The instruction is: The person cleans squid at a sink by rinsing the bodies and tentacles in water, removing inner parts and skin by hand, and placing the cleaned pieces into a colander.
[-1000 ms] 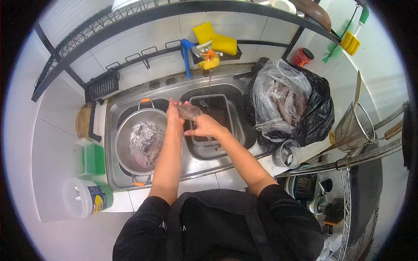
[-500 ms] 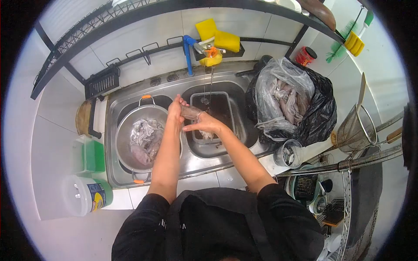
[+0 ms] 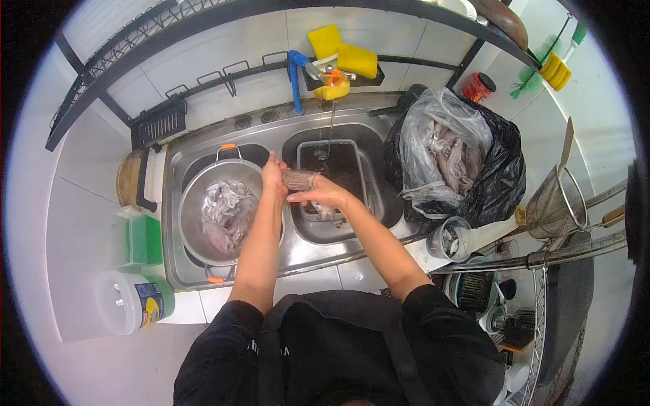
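A greyish-brown squid (image 3: 299,179) lies between my two hands, above the divider and left edge of the right sink basin. My left hand (image 3: 273,174) is closed on one end of it. My right hand (image 3: 323,193) grips the other end, its thumb stretched to the left. Pale tentacles (image 3: 325,210) hang below my right hand, over a rectangular tub (image 3: 365,172) in the basin. A thin stream of water runs from the faucet (image 3: 332,84) behind my hands. To the left, a steel pot (image 3: 191,223) with orange-sleeved handles contains more squid (image 3: 223,203).
On the right, a black bag with a clear liner (image 3: 497,183) holds more squid. A plastic cup (image 3: 449,240) stands in front of it, and a wire strainer (image 3: 558,203) is farther right. Green container (image 3: 143,240) and white bucket (image 3: 125,304) stand left. A black rack (image 3: 271,20) spans overhead.
My left hand has shifted slightly down and left, and the squid sits more level between my hands. Both hands stay on it. The view has moved slightly.
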### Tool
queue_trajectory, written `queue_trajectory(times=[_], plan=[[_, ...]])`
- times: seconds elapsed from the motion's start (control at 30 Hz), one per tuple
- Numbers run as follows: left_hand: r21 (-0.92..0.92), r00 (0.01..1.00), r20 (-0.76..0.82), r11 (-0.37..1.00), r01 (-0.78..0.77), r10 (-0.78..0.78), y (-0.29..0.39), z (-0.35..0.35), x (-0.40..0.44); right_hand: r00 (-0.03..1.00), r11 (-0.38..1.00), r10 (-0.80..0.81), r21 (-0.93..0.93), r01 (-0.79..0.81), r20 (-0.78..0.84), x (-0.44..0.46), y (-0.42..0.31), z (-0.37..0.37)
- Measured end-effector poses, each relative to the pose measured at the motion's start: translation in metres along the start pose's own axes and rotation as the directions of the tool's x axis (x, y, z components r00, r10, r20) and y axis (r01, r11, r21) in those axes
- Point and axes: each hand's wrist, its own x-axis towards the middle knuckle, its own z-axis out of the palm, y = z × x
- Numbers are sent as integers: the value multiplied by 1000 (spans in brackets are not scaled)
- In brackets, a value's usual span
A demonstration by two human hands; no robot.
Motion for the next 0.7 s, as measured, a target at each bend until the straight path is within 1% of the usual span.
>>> queue_trajectory(times=[0.03,0.1,0.13,0.17,0.2,0.23,0.3,0.33,0.37,0.4,0.43,0.47,0.5,0.53,0.57,0.6,0.63,0.67,0.7], plan=[[0,1000,-1,1000,0,0,-2,-1,3,1000,999,-26,34,26,-2,0,0,-1],[257,991,25,957,-133,132,-3,0,6,999,996,-53,69,53,-4,2,1,1],[255,991,23,958,-134,133,-9,0,4,977,971,-173,148,190,-124,5,1,4],[197,996,84,980,-39,22,-8,16,-22,928,920,-276,209,331,-251,7,4,5],[145,985,149,988,61,-83,-7,24,-38,942,940,-262,167,299,-210,14,16,-1],[146,986,146,987,59,-81,-4,23,-37,942,939,-263,170,300,-208,16,16,1],[120,975,157,983,136,-154,2,24,-38,915,954,-300,-102,283,-270,13,12,5],[100,983,140,989,107,-120,2,25,-41,915,955,-297,-102,280,-272,10,11,5],[99,982,140,989,110,-123,-2,21,-34,929,959,-280,-23,283,-242,5,3,7],[150,985,110,982,118,-135,-5,14,-21,940,957,-268,57,285,-210,3,-3,8],[202,986,79,971,127,-145,-9,6,-10,940,957,-268,58,286,-211,1,-6,8],[205,986,79,970,128,-147,-11,3,-7,963,974,-199,73,215,-179,-1,-8,9],[195,988,43,972,134,-145,-13,-1,-4,981,986,-129,84,142,-146,-3,-9,9],[184,990,5,973,141,-144,-15,-5,-2,981,986,-128,85,141,-145,-6,-11,10],[183,990,3,973,141,-144,-11,-1,-11,990,995,-79,51,85,-120,-8,-13,11],[94,986,-45,982,165,-162,-1,9,-29,995,999,-29,15,30,-95,-9,-14,12],[4,979,-93,983,185,-184,5,13,-39,995,999,-28,17,29,-91,-9,-12,12],[3,978,-97,983,185,-184,4,10,-36,998,997,-35,62,38,-58,-10,-9,11],[-8,989,-69,991,132,-132,3,5,-32,999,993,-42,107,45,-26,-10,-5,11]])
